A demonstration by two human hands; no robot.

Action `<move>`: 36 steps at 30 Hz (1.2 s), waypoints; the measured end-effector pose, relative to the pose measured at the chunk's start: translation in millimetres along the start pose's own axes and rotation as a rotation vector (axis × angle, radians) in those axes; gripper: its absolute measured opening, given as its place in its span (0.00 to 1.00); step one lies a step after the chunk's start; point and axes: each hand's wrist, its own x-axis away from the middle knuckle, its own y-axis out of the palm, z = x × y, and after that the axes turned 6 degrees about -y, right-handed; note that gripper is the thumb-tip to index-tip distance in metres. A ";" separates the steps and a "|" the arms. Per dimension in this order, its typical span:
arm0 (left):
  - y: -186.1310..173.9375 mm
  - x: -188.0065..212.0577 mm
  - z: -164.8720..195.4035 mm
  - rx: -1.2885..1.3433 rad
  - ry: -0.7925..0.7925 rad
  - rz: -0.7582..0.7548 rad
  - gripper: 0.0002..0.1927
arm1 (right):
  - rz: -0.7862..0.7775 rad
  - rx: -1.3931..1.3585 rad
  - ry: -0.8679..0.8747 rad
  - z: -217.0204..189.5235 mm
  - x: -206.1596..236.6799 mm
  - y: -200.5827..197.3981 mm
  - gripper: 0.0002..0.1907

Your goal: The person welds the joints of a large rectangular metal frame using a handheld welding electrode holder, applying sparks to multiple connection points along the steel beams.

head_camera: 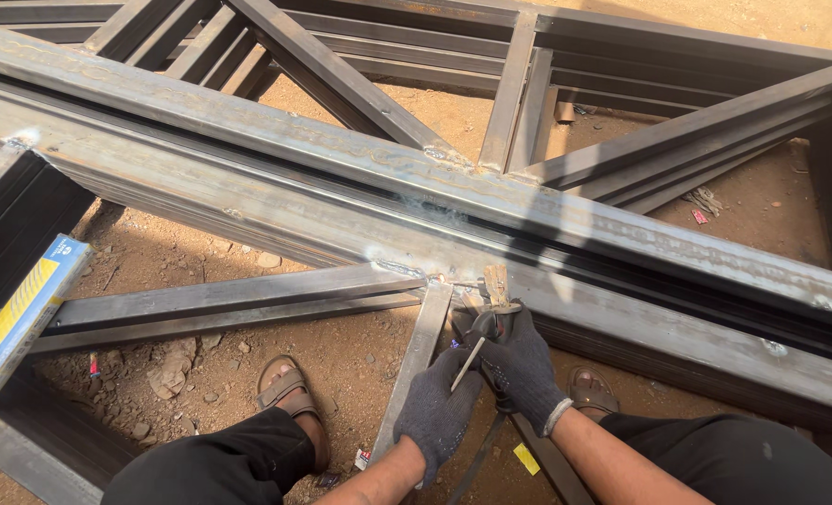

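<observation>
Fingers of the gloved left hand are curled around a thin welding rod, pinching it near its lower end. The right hand, also in a dark knit glove, is closed on the electrode holder, whose worn jaws clamp the rod's upper end; the holder's cable trails down between the knees. Both hands sit just below the near edge of the long steel beam, where a short upright steel strip and a slanted flat bar meet it.

As a judgement, the joint is partly done: pale, rough weld beads show along the beam's edge where the flat bar lands, and more spatter marks sit higher on the beam face. The strip's top end looks tacked at most, and no arc is lit, so the seam there seems still to be run. The rod appears to be only being seated or steadied.

Nearer the body, two sandalled feet rest on the stony dirt ground, with small litter scraps beside them. A blue and yellow level leans at the left edge. Beyond the beam, diagonal steel members of the truss frame crowd the far side, leaving little room around the joint.
</observation>
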 end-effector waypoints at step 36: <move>-1.2 -1.1 0.8 -0.045 -0.045 -0.038 0.15 | -0.005 -0.099 0.006 -11.2 3.9 1.8 0.33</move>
